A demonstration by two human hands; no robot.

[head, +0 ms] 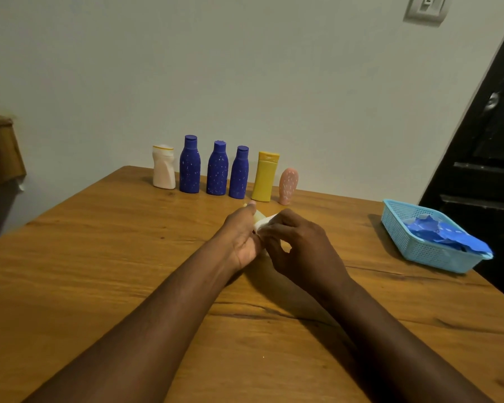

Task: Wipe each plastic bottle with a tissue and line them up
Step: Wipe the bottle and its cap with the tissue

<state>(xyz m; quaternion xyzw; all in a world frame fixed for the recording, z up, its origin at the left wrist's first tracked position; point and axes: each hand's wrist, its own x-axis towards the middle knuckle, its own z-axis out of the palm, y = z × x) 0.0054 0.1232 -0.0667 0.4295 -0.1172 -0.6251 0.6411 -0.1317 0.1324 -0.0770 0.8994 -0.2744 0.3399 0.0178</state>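
- Gripping a pale cream bottle (258,214) from its left side, the left hand (240,237) wraps its fingers round it and steadies it low over the wooden table (128,257), so the other hand can rub.
- Right hand (300,242) pinches a white tissue (264,222) with curled fingers, pressed to the bottle's upper end; reads as the wiping step.
- Held bottle sits mid-table, mostly hidden between both hands; cap and shape unclear.
- Behind the hands, near the far table edge, six bottles stand upright in a row, close but apart: white bottle (163,168), three blue bottles (217,173), yellow bottle (265,178), small pink bottle (288,186).
- Row is likely the wiped ones; the free spot right of the pink one looks like the held bottle's slot.
- Light-blue basket (419,251) sits at the right table edge, well apart, holding crumpled blue material (445,235); cannot tell what it is.
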